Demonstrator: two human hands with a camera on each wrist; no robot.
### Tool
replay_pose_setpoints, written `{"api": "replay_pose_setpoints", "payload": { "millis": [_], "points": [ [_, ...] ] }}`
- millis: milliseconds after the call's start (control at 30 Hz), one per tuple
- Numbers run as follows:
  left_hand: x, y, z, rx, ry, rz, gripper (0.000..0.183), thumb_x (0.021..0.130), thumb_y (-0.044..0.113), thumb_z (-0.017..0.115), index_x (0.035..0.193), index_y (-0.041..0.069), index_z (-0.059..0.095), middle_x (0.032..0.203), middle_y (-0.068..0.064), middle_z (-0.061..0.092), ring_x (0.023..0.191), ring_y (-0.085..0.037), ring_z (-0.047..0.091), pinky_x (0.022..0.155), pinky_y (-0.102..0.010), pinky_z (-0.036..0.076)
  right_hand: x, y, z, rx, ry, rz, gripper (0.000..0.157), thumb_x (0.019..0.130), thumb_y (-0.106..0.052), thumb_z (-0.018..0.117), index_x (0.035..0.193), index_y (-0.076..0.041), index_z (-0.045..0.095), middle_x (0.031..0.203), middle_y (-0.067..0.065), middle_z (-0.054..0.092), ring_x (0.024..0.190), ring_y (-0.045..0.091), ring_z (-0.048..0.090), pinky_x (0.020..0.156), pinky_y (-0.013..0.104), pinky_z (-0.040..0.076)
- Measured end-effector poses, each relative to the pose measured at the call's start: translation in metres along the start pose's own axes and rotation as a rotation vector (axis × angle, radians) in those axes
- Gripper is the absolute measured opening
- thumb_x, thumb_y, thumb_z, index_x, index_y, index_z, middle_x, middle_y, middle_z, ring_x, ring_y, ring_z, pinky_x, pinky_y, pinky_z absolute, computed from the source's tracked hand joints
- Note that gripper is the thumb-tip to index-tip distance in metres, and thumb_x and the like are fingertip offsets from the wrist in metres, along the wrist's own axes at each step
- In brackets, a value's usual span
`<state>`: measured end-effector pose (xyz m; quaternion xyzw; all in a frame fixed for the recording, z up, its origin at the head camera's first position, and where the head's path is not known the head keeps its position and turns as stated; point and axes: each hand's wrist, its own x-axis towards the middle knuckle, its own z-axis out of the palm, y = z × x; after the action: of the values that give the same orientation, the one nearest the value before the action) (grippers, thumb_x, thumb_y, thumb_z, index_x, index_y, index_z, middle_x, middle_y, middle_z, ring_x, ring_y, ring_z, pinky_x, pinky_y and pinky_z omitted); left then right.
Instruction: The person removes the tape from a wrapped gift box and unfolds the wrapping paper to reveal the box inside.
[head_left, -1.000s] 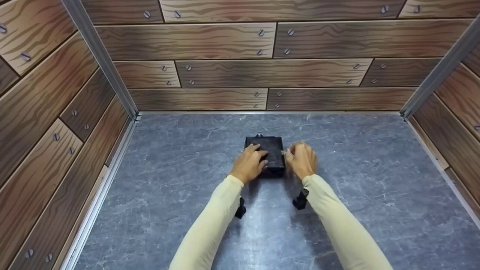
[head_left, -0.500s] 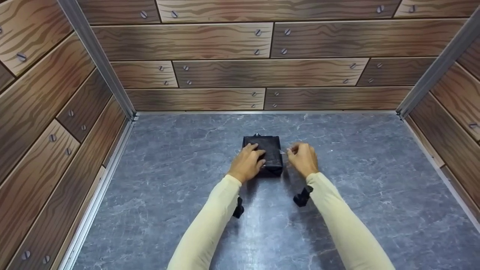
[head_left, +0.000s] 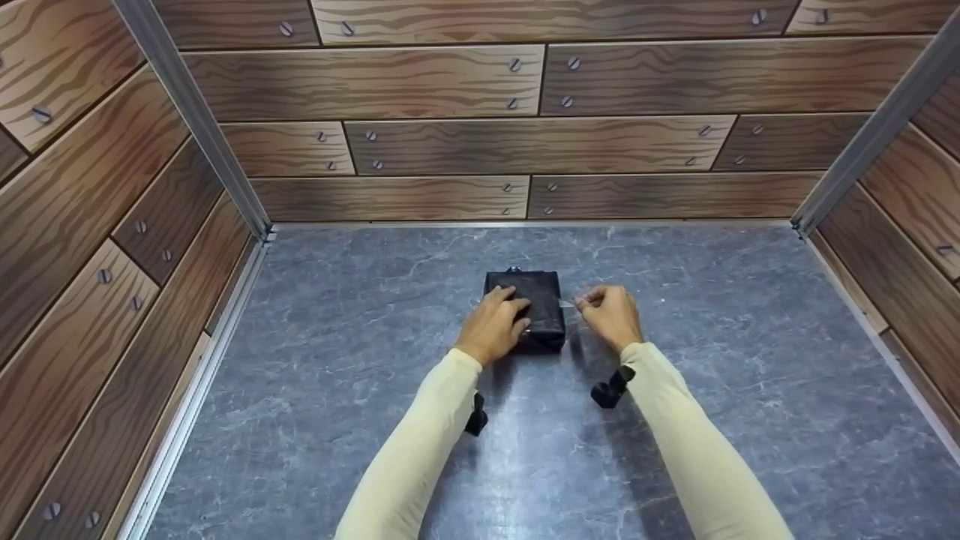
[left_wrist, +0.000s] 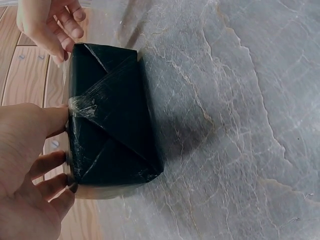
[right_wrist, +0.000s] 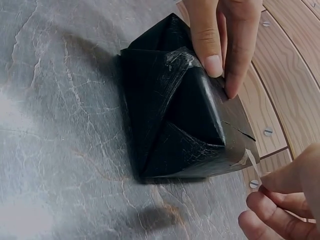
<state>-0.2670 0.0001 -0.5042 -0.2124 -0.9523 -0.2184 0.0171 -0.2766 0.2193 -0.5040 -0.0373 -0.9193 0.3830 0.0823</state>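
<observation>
A box-shaped package wrapped in black (head_left: 544,307) sits on the grey surface, its folded end facing the near side. Clear tape (left_wrist: 82,107) covers the meeting point of the folds. Across the package's top left lies my left hand (head_left: 491,326), its fingers spread and pressing down. In the right wrist view its thumb (right_wrist: 213,65) rests by the tape at the edge. Just off the package's right side, my right hand (head_left: 611,315) pinches the end of a clear tape strip (right_wrist: 252,162) between thumb and finger. The strip's other end is on the package.
The grey marbled surface (head_left: 337,390) is bounded by wood-patterned walls at the back (head_left: 450,146), left and right, with metal rails at the corners. A black wrist camera (head_left: 611,386) hangs under the right forearm, and another (head_left: 476,415) under the left.
My right hand has drawn slightly to the right, away from the package, with the tape strip in its pinch. The left hand stays on the package.
</observation>
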Motion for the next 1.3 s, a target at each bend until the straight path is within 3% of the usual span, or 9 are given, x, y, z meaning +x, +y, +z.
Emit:
{"api": "replay_pose_setpoints", "payload": {
  "millis": [400,667,900,1300],
  "points": [
    [0.0,0.001,0.002,0.077,0.026,0.014,0.039,0.102,0.029,0.062,0.136,0.011,0.066,0.148,-0.014,0.053,0.139,-0.033,0.046,0.114,-0.044,0.039,-0.003,-0.002,-0.003,-0.005,-0.025,-0.013,0.015,0.091,-0.015,0.073,0.092,-0.001,0.075,0.084,0.01,0.073,0.078,0.027,0.067,0.072,0.039,0.052],
    [0.001,0.003,0.004,0.178,0.047,-0.01,0.039,0.103,0.036,0.06,0.136,0.016,0.066,0.145,-0.01,0.055,0.134,-0.03,0.049,0.106,-0.048,0.045,-0.009,-0.018,0.001,-0.003,-0.147,-0.155,0.023,0.089,-0.021,0.08,0.096,0.001,0.078,0.085,0.01,0.074,0.078,0.025,0.068,0.071,0.038,0.055],
    [0.0,0.006,0.003,0.184,0.069,-0.016,0.039,0.103,0.036,0.058,0.135,0.015,0.067,0.143,-0.01,0.057,0.132,-0.031,0.051,0.103,-0.049,0.045,-0.015,-0.026,0.007,-0.137,-0.209,-0.281,0.03,0.083,-0.028,0.085,0.095,-0.002,0.079,0.078,0.006,0.074,0.07,0.018,0.067,0.068,0.041,0.055],
    [-0.004,0.003,0.0,0.205,0.11,-0.002,0.028,0.103,0.027,0.058,0.125,0.02,0.073,0.134,-0.007,0.063,0.123,-0.028,0.056,0.097,-0.046,0.048,-0.015,-0.027,0.007,-0.155,-0.207,-0.254,0.029,0.085,-0.018,0.083,0.106,0.001,0.076,0.084,0.01,0.076,0.078,0.025,0.072,0.074,0.047,0.056]
  ]
}}
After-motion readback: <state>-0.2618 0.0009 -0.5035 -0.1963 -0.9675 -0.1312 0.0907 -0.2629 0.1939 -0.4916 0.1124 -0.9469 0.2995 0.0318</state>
